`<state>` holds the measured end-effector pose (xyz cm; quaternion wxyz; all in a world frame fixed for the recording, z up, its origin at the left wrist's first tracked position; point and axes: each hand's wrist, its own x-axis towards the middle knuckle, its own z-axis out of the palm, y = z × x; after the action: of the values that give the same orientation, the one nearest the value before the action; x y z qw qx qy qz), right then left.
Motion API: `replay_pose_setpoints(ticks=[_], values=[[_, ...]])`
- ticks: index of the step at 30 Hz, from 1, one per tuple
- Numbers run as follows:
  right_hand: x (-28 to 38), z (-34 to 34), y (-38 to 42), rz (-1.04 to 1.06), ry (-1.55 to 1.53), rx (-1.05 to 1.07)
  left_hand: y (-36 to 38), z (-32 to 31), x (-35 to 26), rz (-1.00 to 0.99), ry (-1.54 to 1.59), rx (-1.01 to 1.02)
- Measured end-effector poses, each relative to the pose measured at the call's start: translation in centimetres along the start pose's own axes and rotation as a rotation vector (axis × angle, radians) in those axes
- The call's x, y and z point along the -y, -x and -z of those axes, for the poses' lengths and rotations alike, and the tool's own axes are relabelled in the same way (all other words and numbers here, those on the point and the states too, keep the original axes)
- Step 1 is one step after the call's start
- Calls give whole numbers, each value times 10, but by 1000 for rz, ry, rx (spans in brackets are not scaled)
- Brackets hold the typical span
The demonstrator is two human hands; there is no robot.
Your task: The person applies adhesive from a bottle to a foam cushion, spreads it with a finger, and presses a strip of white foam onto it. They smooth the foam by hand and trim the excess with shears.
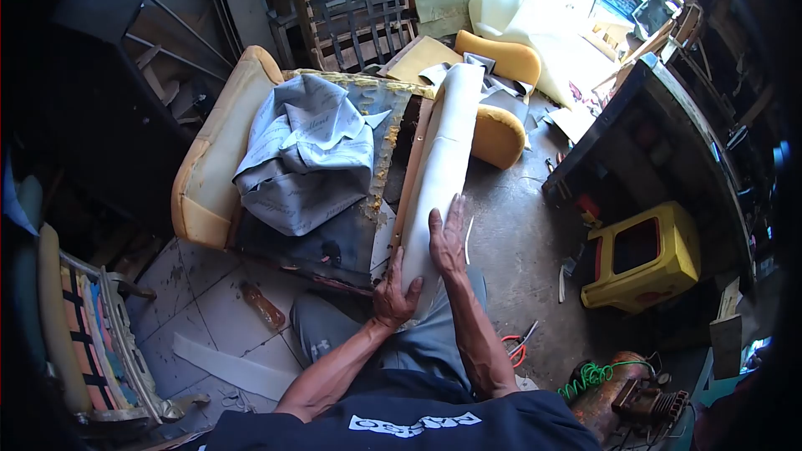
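Note:
A long white padded sofa armrest (449,142) with a wooden edge along its left side runs away from my lap. My left hand (395,296) lies along its near left side, fingers stretched forward and thumb apart on top. Farther up, my right hand (449,238) rests flat against the right side, its fingers straight and thumb apart. To the left is a stripped sofa frame (347,242) with torn yellow foam on its edge. Crumpled grey printed fabric (309,150) sits on it. A tan padded armrest (213,167) stands at the frame's left side.
A yellow plastic stool (652,255) lies on its side at right. Red-handled pliers (520,347) and a rusty compressor (614,392) with a green hose are close by. An orange-brown bottle (262,305) lies on the tiles. Yellow padded pieces (501,58) lie beyond the armrest.

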<state>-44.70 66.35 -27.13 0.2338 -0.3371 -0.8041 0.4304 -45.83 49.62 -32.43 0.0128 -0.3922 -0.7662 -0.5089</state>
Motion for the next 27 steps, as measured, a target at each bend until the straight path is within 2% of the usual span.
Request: replay_pose_setpoints(ticks=[1,3,4,5,6,8,9,11,13,14,15,17,20,27], values=[[0,3,-10,-3,-69,10,1,-1,-1,-12,4,-17],[-19,-3,-13,-27,-589,-52,0,-2,1,-26,15,-42],[-28,0,-5,-68,-752,21,-2,-4,3,-66,11,-84],[-47,9,0,-281,-647,163,0,-3,0,-37,21,-93],[-65,20,12,-294,-635,166,-1,1,-3,-30,41,-61],[-94,34,16,-472,-210,-57,-4,4,-5,-47,93,-68],[-95,30,-5,-522,-4,-168,-3,-3,7,-139,7,-122],[-33,35,-11,-134,-102,-350,-2,4,0,-57,34,-30],[19,31,-14,209,162,-94,3,1,-1,0,75,3],[34,23,-20,202,418,57,0,3,-4,-70,37,-57],[41,17,-24,180,673,219,2,3,-6,-25,60,-35],[40,12,-47,144,758,257,13,-1,-7,34,9,-66],[25,10,-118,90,757,207,22,-4,-5,78,61,-95],[19,3,-290,155,906,6,24,-3,1,81,74,-80]])
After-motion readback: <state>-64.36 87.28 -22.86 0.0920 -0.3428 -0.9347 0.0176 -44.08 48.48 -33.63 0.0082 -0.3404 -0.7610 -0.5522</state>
